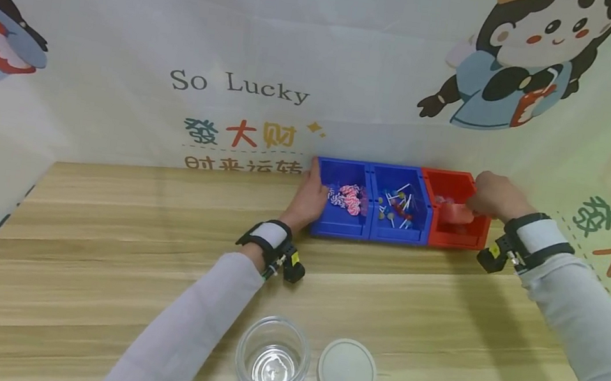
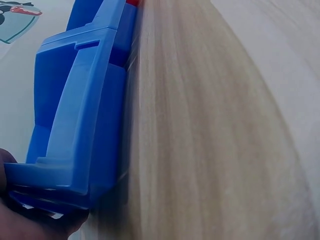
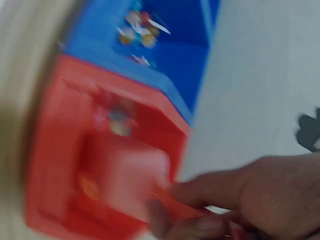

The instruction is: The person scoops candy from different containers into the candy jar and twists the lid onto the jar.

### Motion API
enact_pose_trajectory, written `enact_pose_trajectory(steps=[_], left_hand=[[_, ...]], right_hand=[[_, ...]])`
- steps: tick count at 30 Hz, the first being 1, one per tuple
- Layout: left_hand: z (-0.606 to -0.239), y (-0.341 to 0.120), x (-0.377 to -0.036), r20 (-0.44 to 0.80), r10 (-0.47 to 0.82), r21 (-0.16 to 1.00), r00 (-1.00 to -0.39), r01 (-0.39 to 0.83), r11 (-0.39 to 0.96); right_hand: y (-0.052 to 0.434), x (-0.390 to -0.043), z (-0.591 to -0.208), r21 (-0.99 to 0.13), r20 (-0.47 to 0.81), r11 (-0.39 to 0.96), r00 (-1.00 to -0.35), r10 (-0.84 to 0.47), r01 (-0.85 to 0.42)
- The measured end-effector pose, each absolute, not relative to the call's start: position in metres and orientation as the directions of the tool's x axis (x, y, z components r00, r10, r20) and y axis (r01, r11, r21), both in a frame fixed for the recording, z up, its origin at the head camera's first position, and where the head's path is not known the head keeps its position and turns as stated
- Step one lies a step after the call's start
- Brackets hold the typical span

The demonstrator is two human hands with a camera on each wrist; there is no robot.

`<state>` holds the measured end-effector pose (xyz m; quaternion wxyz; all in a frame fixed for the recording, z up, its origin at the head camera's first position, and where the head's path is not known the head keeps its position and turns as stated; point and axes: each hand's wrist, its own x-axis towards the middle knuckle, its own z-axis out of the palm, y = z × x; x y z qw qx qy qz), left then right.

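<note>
3 small plastic bins stand in a row against the backdrop at about 1 o'clock on the wooden table (image 1: 102,234). The left blue bin (image 1: 336,220) holds pink-and-white twisted candies (image 1: 348,197). The middle blue bin (image 1: 398,228) holds lollipops (image 1: 399,206) with white sticks and coloured heads; the right wrist view shows the same sweets, blurred. The red bin (image 1: 458,236) sits at the 3 o'clock end of the row, touching the middle bin, and holds pale pink pieces (image 1: 456,213) too blurred to identify.

The left hand (image 1: 310,199) grips the outer left wall of the left blue bin, thumb over the rim and fingers down the side; in the left wrist view only a sliver of the hand shows under the bin's corner. The right hand (image 1: 496,195) grasps the far right rim of the red bin, fingers curled over the edge into it; the right wrist view shows the fingertips (image 3: 165,220) pinching that rim.

At 6 o'clock, near the table's front edge, an open clear glass jar (image 1: 272,359) stands upright; whatever lies at its bottom cannot be made out. Its round grey lid (image 1: 346,372) lies flat just beside it at 3 o'clock, not touching.
</note>
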<state>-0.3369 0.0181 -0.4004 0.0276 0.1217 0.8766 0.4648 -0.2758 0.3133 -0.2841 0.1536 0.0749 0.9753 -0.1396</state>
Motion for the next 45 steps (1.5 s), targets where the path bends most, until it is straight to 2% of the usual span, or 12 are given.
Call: enact_pose_trajectory(steps=[3,6,11,20,36,45], left_hand=[[-0.401,0.018,-0.338,0.078,0.249,0.819,-0.965,0.204,0.537],[-0.401,0.017,-0.338,0.080,0.250,0.814,-0.965,0.208,0.542],[-0.398,0.015,-0.337,0.043,0.246,0.823,-0.968,0.173,0.540],[-0.399,0.014,-0.334,0.017,0.234,0.830,-0.972,0.144,0.539],[-0.398,0.016,-0.334,0.025,0.202,0.828,-0.979,0.133,0.545],[-0.399,0.004,-0.337,0.040,0.262,0.860,-0.964,0.166,0.482]], right_hand=[[0.306,-0.278,-0.302,-0.256,-0.183,0.951,-0.975,0.129,0.174],[0.301,-0.281,-0.318,-0.330,-0.071,0.933,-0.989,0.130,0.146],[0.295,-0.280,-0.346,-0.413,0.118,0.909,-0.985,0.122,0.063],[0.292,-0.267,-0.376,-0.571,0.124,0.814,-0.969,0.215,0.107],[0.294,-0.258,-0.389,-0.721,0.160,0.679,-0.920,0.357,0.138],[0.306,-0.242,-0.391,-0.745,0.299,0.667,-0.887,0.352,0.013]])
